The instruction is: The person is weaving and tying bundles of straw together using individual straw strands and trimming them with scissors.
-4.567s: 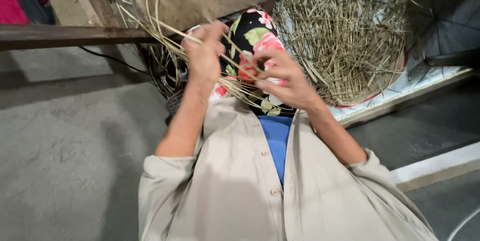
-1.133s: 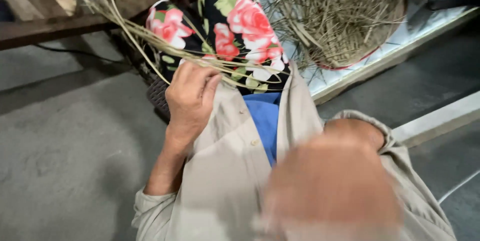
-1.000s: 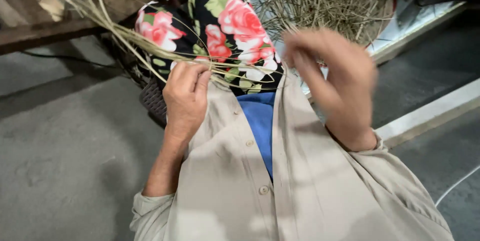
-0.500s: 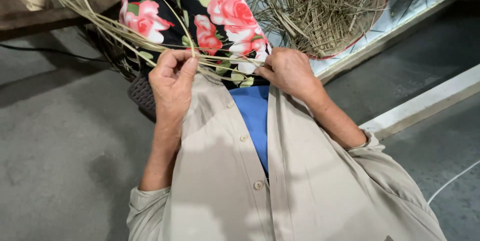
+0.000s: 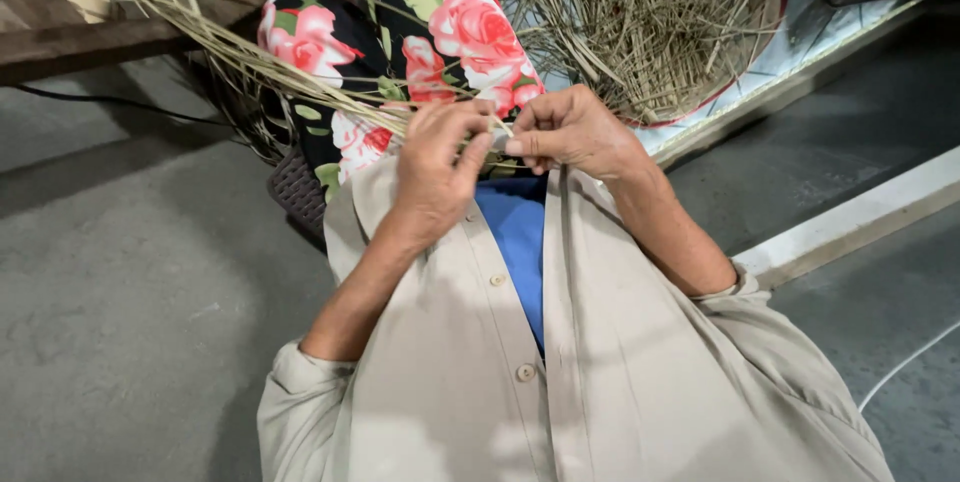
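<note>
My left hand (image 5: 438, 167) and my right hand (image 5: 575, 130) meet over my lap, fingertips together, pinching thin pale straw strands (image 5: 250, 57). The strands fan out from my fingers up and to the left across my knees. My legs are in black trousers with a pink rose print (image 5: 440, 32). I wear a beige button shirt (image 5: 560, 372) open over a blue top (image 5: 515, 232).
A large heap of dry straw (image 5: 650, 12) lies on a light sheet with a red edge just past my knees. A wooden plank (image 5: 90, 42) runs along the upper left. A white raised kerb (image 5: 850, 217) crosses the grey concrete floor at right.
My right hand swung from close to the camera down to my lap and joined the left hand on the strands. The view drifted slightly; the left hand stayed on the strands.
</note>
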